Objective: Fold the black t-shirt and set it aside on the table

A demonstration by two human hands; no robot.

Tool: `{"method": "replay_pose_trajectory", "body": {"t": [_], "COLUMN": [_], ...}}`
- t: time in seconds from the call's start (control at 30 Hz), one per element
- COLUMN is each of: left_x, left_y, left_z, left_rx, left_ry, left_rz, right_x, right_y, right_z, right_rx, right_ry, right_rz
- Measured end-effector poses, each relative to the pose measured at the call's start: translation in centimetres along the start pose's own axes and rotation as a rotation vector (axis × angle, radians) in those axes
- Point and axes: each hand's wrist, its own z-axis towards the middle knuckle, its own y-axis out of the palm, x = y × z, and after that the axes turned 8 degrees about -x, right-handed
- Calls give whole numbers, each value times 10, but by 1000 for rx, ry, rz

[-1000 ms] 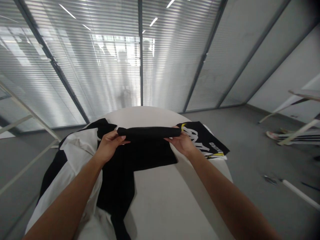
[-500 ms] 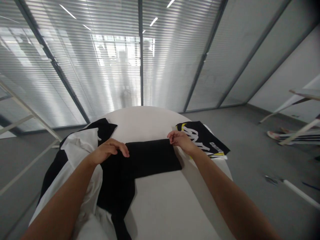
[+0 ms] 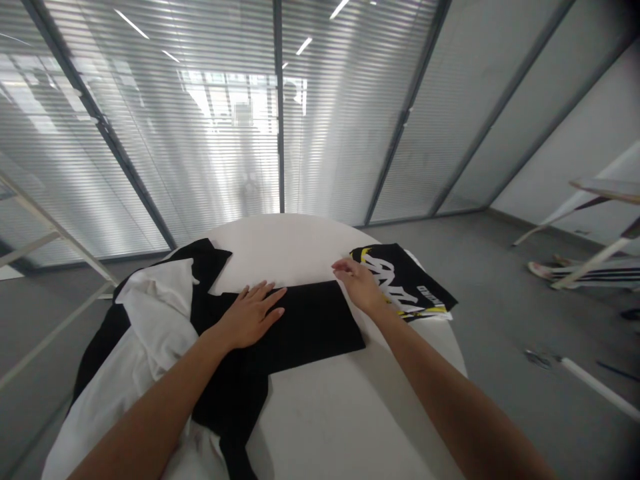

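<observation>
A black garment, folded into a flat rectangle at its right end, lies on the round white table. My left hand rests on it palm down, fingers spread. Beside the garment's far right corner is my right hand, loosely curled, with a gap between thumb and fingers and no cloth visible in them. Close behind that hand lies a folded black shirt with white lettering and yellow trim. On the left, a crumpled white cloth sits among more black fabric, partly behind my left forearm.
Glass panels with blinds stand behind the table. To the left is a pale metal frame. On the right are a chair, a person's striped leg and a white pole on the floor.
My left hand has moved right and flattened onto the black garment, its fingers spreading. My right hand has shifted slightly, its fingertips now off the garment's corner.
</observation>
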Motion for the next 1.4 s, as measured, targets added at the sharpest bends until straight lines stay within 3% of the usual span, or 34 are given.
{"method": "replay_pose_trajectory", "body": {"t": [0.13, 0.27, 0.37, 0.53, 0.63, 0.73, 0.93, 1.03, 1.17, 1.23, 1.33, 1.4], "left_x": [-8, -13, -20, -31, -35, -35, -19, -11, -4, -2, -2, -3], "left_y": [2, 4, 3, 1, 2, 0, -15, -23, -27, -27, -24, -21], "left_z": [2, 2, 0, -1, 3, 7, 4, 1, -2, -3, -3, -1], "left_rx": [-6, 16, 18, 49, 95, 153, 212, 262, 233, 191, 155, 148], "left_ry": [-24, -46, -98, -140, -126, -98, -4, 54, 71, 89, 87, 6], "left_rz": [8, -15, -52, -123, -141, -188, -524, -693, -842, -927, -1041, -1087], "right_x": [-25, -26, -17, -2, 2, 0, -9, -14, -26, -32, -35, -35], "right_y": [24, 52, 53, 33, 22, 13, -14, -21, -8, 5, 17, 19], "right_z": [-28, -46, -43, -29, -23, -19, -12, -12, -21, -26, -31, -30], "right_rx": [-168, -403, -492, -531, -463, -384, -478, -465, -411, -446, -540, -582], "right_ry": [-281, -321, -308, -220, -142, -161, -164, -181, -330, -361, -307, -239], "right_rz": [-373, -605, -644, -698, -771, -826, -671, -620, -582, -508, -427, -406]}}
